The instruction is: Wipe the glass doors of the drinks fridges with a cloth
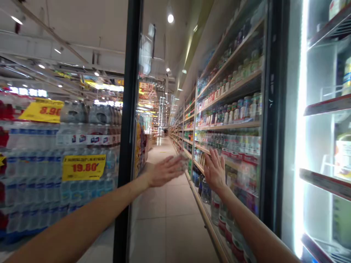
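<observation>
Plainly, I have left hand (166, 171) and right hand (215, 170) apart, fingers extended, the glass door (196, 124) directly before both.
I judge light, flat palms, clear of the black frame (128, 120) beyond the left wrist, suit it best; blur obscures whether the left holds anything, and I cannot confirm contact.

On my feed a white strip light (298, 138) glares at the right, and ceiling spotlights (170, 18) burn as small bright dots. I get the left hand (164, 170) smeared by blur, and the shelved goods (344, 155) at the right edge look soft.
</observation>
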Available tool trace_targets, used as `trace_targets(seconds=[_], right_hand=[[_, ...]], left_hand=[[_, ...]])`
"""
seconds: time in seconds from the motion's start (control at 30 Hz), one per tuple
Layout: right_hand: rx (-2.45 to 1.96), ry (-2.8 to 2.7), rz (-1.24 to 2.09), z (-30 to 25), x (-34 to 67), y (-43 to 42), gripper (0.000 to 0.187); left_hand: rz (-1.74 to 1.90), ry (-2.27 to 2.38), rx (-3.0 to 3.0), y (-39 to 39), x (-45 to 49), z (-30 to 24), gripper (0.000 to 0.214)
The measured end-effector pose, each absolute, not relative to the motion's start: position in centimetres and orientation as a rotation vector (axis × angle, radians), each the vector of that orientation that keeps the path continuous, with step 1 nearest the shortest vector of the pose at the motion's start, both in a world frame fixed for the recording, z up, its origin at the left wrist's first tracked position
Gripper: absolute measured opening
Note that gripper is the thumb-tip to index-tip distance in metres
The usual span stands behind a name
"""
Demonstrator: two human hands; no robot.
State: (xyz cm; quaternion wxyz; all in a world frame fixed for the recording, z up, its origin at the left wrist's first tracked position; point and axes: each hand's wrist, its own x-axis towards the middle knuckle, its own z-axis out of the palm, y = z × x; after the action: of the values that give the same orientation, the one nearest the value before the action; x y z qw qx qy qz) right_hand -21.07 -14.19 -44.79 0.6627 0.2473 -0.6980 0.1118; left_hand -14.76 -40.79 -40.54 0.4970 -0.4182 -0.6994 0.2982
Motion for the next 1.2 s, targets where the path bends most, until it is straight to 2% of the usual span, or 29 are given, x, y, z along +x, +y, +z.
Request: trace_targets(seconds=[0.1,0.17,0.33,0.4,0.47,0.63,0.83,0.9,1.03,1.2], right_hand=[[0.573,-1.569,0.276,-45.0,-21.1,-14.3,0.056],[0.581,-1.569,0.284,-45.1,-21.2,-14.2,0.056],[0.556,-1.579,0.285,-45.3,-21.1,-14.4,0.054],[0.554,-1.572,0.276,-45.2,-21.0,-14.5,0.054],[0.575,-1.552,0.263,-44.9,-20.9,-14.7,0.054],[0.608,-1.519,0.272,-43.9,-20.4,-15.1,0.055],[0.648,-1.545,0.248,-43.8,-19.7,-15.8,0.053],[0.650,-1.555,0.238,-43.9,-19.7,-15.8,0.053],[0.632,-1.536,0.264,-43.8,-20.0,-15.3,0.056],[0.645,-1.569,0.233,-44.7,-19.9,-15.4,0.055]], left_hand=[[0.478,-1.670,-0.584,-43.3,-14.3,-37.8,0.040],[0.396,-1.672,-0.449,-44.6,-13.7,-38.7,0.040],[0.609,-1.790,-0.725,-46.5,-11.5,-48.9,0.040],[0.758,-1.779,-0.955,-46.6,-11.3,-50.8,0.039],[0.782,-1.751,-0.992,-46.2,-11.6,-49.5,0.038],[0.468,-1.684,-0.435,-45.2,-12.8,-42.4,0.038],[0.877,-1.675,-1.131,-45.3,-12.7,-43.6,0.040],[0.832,-1.689,-1.050,-45.0,-13.1,-42.4,0.042],[0.515,-1.728,-0.610,-43.9,-14.0,-39.9,0.044],[0.770,-1.689,-1.176,-42.5,-13.9,-43.5,0.038]])
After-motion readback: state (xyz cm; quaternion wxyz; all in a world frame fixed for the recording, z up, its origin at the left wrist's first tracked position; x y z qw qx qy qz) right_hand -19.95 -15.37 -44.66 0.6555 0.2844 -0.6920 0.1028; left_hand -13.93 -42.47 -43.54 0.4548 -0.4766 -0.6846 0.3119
